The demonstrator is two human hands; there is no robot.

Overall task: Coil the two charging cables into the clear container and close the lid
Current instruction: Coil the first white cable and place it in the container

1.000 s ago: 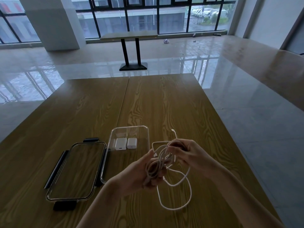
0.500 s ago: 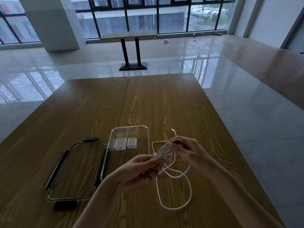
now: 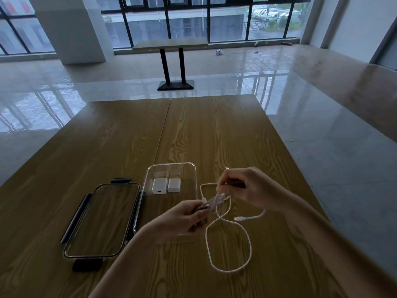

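A white charging cable hangs between my hands, with a loose loop lying on the wooden table and one plug end pointing left on the wood. My left hand pinches a stretched bundle of strands. My right hand grips the other end of that bundle, a connector tip sticking up above its fingers. The clear container stands open just left of my hands with two white charger blocks inside. Its clear lid with dark clips lies flat to the left.
The table is two joined wooden tops with a seam down the middle. Its right edge runs close to my right forearm. Beyond it lie a glossy tiled floor, a small pedestal table and large windows.
My hands have pulled apart, the left one lower and the right one higher, stretching the coiled bundle flat. A plug end has dropped free onto the table at the right.
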